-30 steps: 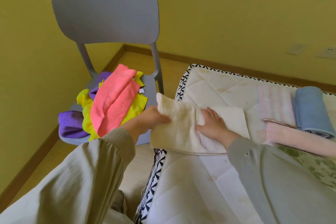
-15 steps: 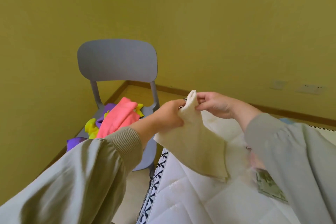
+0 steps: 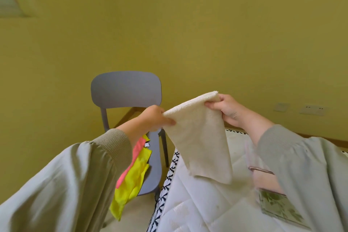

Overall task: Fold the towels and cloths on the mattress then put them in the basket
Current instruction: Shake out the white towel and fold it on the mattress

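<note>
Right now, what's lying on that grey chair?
A pink cloth and a yellow cloth lie on the chair seat; the left sleeve covers the rest of it.

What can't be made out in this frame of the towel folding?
- Basket: nowhere in the head view.
- Pile on the chair: the left sleeve covers most of it; only strips of pink cloth and yellow cloth show.
- Things on the mattress at right: the right sleeve hides them, bar a pinkish edge.
- Fingertips of the left hand: behind the towel.
</note>
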Motion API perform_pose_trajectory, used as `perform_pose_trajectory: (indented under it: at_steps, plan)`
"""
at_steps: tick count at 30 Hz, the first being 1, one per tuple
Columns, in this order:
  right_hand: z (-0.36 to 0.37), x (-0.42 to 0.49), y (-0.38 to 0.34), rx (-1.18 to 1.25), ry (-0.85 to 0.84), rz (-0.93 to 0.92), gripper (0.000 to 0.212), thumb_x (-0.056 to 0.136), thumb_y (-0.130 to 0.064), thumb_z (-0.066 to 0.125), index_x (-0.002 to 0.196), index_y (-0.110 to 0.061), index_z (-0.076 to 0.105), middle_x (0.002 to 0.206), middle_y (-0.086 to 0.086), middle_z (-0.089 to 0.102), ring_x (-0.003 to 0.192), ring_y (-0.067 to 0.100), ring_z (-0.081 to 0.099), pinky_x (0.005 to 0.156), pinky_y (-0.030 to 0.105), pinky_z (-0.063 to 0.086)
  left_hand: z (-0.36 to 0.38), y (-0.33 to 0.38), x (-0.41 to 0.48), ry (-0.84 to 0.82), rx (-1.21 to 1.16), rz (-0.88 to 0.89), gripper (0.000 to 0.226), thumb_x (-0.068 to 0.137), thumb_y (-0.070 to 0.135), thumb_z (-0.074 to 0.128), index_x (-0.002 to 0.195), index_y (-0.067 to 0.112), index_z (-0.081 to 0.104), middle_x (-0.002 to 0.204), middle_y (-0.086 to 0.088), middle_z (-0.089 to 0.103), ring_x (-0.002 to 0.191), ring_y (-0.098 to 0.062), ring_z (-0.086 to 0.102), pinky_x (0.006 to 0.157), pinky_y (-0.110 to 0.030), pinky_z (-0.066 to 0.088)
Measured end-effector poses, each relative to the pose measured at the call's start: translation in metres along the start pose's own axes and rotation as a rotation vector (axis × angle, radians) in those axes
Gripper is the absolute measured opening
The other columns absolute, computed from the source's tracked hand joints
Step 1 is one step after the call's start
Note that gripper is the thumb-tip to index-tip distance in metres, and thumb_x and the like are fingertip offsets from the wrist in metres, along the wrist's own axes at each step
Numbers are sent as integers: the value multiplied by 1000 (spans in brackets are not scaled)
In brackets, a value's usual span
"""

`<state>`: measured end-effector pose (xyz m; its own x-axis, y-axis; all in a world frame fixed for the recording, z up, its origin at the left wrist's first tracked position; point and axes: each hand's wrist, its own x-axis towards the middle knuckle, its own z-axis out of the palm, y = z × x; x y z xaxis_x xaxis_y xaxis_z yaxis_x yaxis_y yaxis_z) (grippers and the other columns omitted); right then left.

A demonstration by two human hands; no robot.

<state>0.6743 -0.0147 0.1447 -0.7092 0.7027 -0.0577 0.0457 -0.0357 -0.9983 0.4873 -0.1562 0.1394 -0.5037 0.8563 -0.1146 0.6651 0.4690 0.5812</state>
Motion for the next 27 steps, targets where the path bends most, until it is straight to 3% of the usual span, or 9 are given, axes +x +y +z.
perform_pose_trajectory:
  at_steps: [2,5,7,12,16,18,21,24,27]
  plan:
    - [0,-6,-7,55,10,-7,12,90,0,57,93,-9,64,89,4,68,78,15,66,72,27,55,-2,-1,-6,53,-263,-7,26,79,29,75,91,7,66,79,-2,62,73,-18,56,63,-26,43]
    - [2,-13,-14,95,21,3,14,87,5,59,96,-5,64,87,5,70,74,14,69,64,26,57,3,4,-16,94,-700,55,17,85,23,71,97,13,66,93,-4,70,91,-23,66,84,-38,54]
    - [3,-17,-15,102,55,6,28,83,10,62,110,5,59,96,12,68,81,21,68,69,31,58,5,10,-25,149,-778,92,12,89,26,66,97,18,64,100,-7,70,96,-24,67,88,-44,55]
    - [10,-28,-22,46,94,-17,43,76,20,62,117,12,54,97,18,64,86,29,64,83,41,54,-2,18,-42,304,-701,111,14,94,22,58,96,8,59,83,-4,56,77,-17,52,68,-31,44]
    - [14,-37,-28,-26,35,-42,33,80,10,65,111,2,58,96,13,67,84,22,66,76,34,55,-8,19,-50,354,-664,128,7,95,14,51,95,12,58,79,1,52,71,-13,47,60,-24,39]
    - [14,-41,-32,-246,50,-78,30,79,4,70,107,-4,62,91,9,66,80,16,64,68,25,50,-9,20,-52,371,-597,146,8,96,12,48,97,13,56,79,2,51,68,-10,45,56,-21,38]
    - [17,-49,-39,-631,129,-186,14,76,-1,74,84,-10,66,77,0,61,70,10,54,62,20,42,-10,19,-58,379,-403,218,8,97,13,47,103,15,52,78,3,50,64,-7,44,48,-14,36]
    - [20,-56,-43,-741,145,-228,18,73,0,75,73,-13,61,68,-2,59,62,8,49,57,20,38,-17,17,-66,410,-279,285,15,94,13,52,108,17,50,70,4,49,61,-11,47,50,-19,36]
    - [24,-60,-43,-774,203,-325,32,78,2,67,73,-24,49,65,-3,57,57,11,45,57,27,37,-25,16,-73,463,-53,389,22,93,13,53,113,19,45,84,2,59,71,-20,54,60,-29,39]
